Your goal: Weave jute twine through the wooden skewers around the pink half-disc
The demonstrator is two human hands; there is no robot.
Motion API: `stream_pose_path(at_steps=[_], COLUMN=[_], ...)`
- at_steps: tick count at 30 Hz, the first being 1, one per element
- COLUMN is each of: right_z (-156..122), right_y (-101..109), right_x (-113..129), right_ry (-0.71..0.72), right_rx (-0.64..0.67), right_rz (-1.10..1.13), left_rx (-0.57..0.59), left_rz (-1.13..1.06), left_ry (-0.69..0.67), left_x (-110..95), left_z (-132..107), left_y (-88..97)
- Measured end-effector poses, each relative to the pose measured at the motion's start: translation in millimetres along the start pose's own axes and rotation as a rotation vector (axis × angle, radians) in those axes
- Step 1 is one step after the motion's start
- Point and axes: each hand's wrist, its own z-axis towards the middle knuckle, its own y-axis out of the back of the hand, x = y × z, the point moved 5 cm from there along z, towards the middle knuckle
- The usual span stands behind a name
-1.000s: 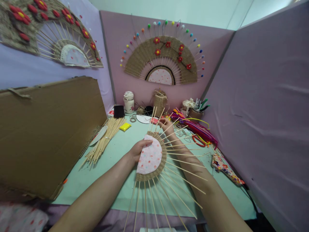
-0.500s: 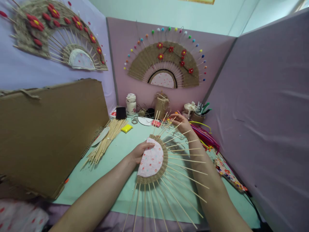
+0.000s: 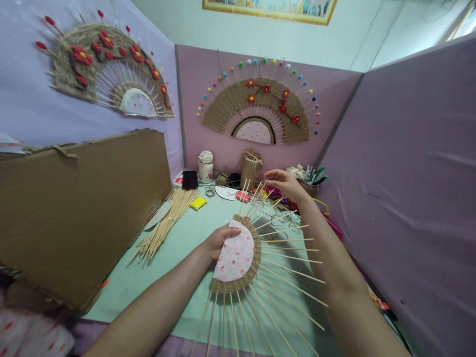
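Observation:
My left hand (image 3: 219, 240) grips the straight edge of a half-round fan frame (image 3: 235, 258), its thumb lying on the white cloth with small red flowers. A woven twine band (image 3: 256, 255) borders the cloth, and thin bamboo sticks (image 3: 292, 258) fan out from it, some reaching past the bottom of the view. Beyond the upper sticks, my right hand (image 3: 284, 183) is raised with bent fingers pinched together, seemingly on a thin strand of twine (image 3: 260, 187) by the stick tips. Loose twine (image 3: 282, 218) lies in loops on the table behind the sticks.
A bundle of bamboo sticks (image 3: 165, 225) and a yellow packet (image 3: 198, 203) lie on the left of the green tabletop (image 3: 186, 287). Cardboard (image 3: 85, 208) stands along that side. A white jar (image 3: 206, 167) and twine-wrapped container (image 3: 251, 168) stand at the back, below a finished fan (image 3: 256, 106).
The view has tilted up and shifted, so everything sits lower in it. My right hand has moved a little up and away from the fan frame; my left hand keeps its grip.

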Motion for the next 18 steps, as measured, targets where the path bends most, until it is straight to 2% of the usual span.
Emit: stream_pose_path(at_steps=[3,6,14,18], right_z=[8,16,16,15], right_y=[2,1,-31,-25], right_x=[10,8,-42,-39], right_ry=[0.024,0.034,-0.087,-0.032], right_rx=[0.011,-0.004,-0.146,-0.247], right_rz=[0.013,0.037,0.146,0.158], left_rx=[0.010,0.021,0.105,0.078], left_rz=[0.004,0.027,0.017,0.019], left_ry=[-0.012,-0.018,-0.028,-0.049], left_x=[0,0,-3,-5], left_z=[0,-2,-8,-10], left_y=[-0.4,-1.5,-13.3,-12.9])
